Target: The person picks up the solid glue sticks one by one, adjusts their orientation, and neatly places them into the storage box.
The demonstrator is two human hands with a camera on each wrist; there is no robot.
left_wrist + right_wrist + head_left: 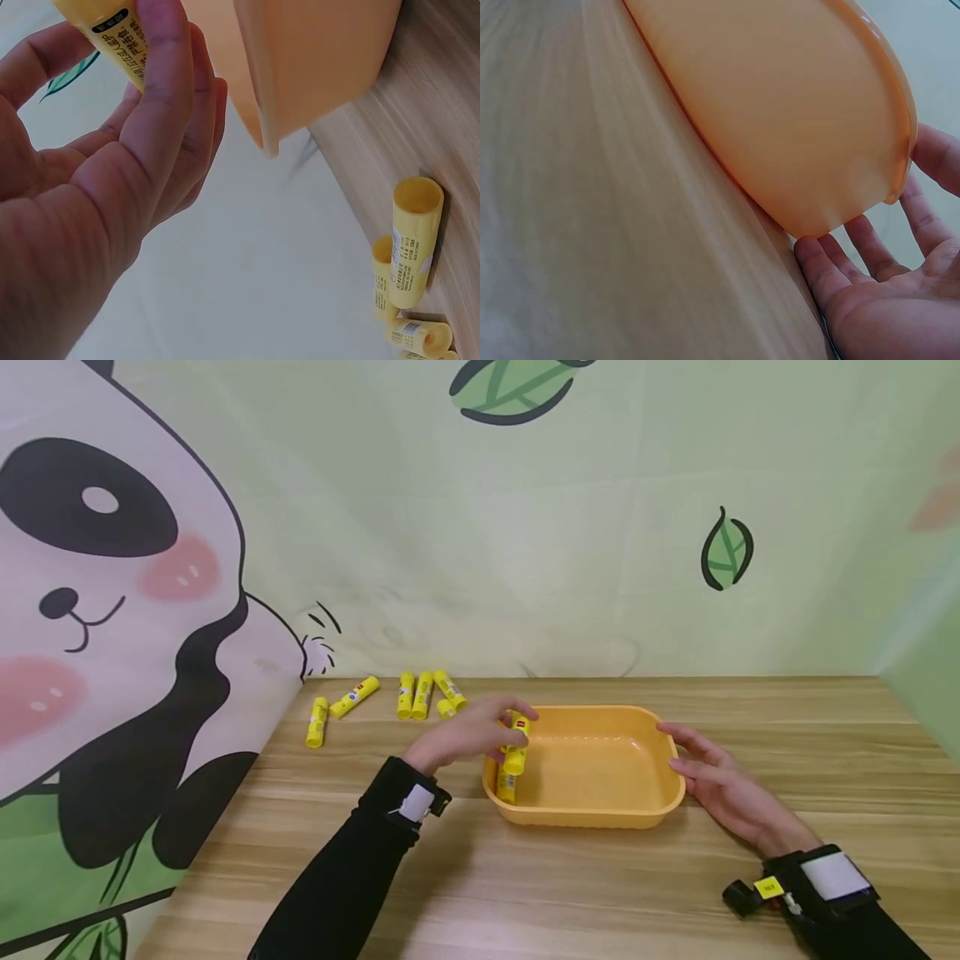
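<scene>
My left hand [467, 735] pinches a yellow glue stick [515, 762] over the left end of an orange-yellow plastic tray [600, 777]. Printed dark text shows on this stick in the left wrist view. Below it, another yellow glue stick [506, 790] lies inside the tray by the left wall. At the opposite end, my right hand [723, 781] holds the tray's rim, the thumb at the edge and several fingers [821, 262] against the outer wall in the right wrist view.
Several yellow glue sticks lie left of and behind the tray, among them an upright-looking one [317, 722], a slanted one [355, 697] and a group near the backdrop [422, 695]. The wood-grain table [525, 893] meets a printed panda-and-leaf cloth [600, 568] behind.
</scene>
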